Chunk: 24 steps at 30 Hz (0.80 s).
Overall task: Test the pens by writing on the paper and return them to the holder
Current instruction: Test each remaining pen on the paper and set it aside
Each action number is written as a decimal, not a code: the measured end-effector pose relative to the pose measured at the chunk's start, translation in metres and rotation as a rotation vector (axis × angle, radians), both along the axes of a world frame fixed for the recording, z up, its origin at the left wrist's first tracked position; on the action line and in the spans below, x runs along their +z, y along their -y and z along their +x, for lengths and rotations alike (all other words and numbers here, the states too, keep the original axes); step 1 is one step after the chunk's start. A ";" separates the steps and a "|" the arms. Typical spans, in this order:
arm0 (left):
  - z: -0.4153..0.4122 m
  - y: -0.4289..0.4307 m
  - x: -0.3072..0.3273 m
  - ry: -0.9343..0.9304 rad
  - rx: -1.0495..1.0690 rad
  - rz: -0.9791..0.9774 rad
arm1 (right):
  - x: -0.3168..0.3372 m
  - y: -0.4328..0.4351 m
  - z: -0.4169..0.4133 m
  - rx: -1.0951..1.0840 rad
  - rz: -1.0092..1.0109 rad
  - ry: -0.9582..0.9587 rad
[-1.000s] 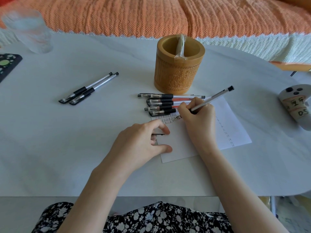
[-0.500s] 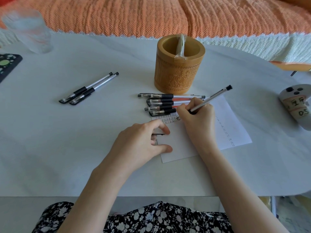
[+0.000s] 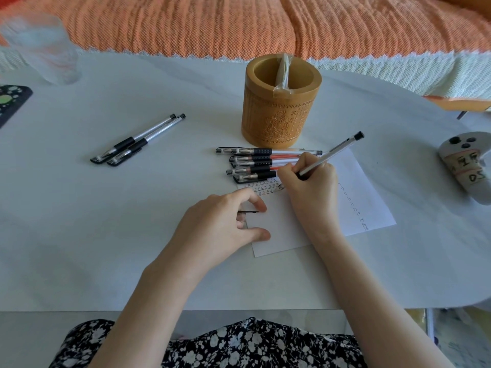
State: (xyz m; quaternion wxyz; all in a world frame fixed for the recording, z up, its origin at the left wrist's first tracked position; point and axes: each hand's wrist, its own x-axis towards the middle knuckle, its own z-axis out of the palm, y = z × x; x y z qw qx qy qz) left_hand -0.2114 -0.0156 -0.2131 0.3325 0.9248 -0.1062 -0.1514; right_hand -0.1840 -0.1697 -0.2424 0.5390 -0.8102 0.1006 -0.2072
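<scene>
A white sheet of paper [image 3: 279,229] lies on the table with rows of small written marks at its top left. My right hand [image 3: 310,192] grips a clear pen with a black end [image 3: 334,152], its tip down on the paper beside the marks. My left hand [image 3: 220,224] rests on the paper's left edge and pinches a small dark pen cap [image 3: 249,212] between its fingers. Several capped pens [image 3: 255,163] lie side by side just above the paper. Behind them stands the carved bamboo holder [image 3: 276,120]. Two more pens [image 3: 138,140] lie to the left.
A clear-wrapped item [image 3: 283,73] leans inside the holder. A glass [image 3: 45,49] stands at the far left, with a dark patterned object [image 3: 10,99] below it. A grey controller with taped labels [image 3: 467,168] lies at the right edge. An orange blanket [image 3: 186,25] runs behind the table.
The pen in my right hand has shifted slightly left as it writes. My left hand has stayed in place on the paper.
</scene>
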 end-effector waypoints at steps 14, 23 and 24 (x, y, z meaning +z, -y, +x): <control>0.000 -0.002 -0.002 0.029 -0.047 -0.130 | 0.009 0.003 -0.001 -0.020 0.160 -0.040; 0.001 -0.001 0.004 -0.127 -0.066 -0.594 | 0.023 0.004 -0.015 0.255 0.653 -0.090; 0.001 -0.001 0.003 -0.130 -0.068 -0.598 | 0.023 0.002 -0.016 0.271 0.646 -0.099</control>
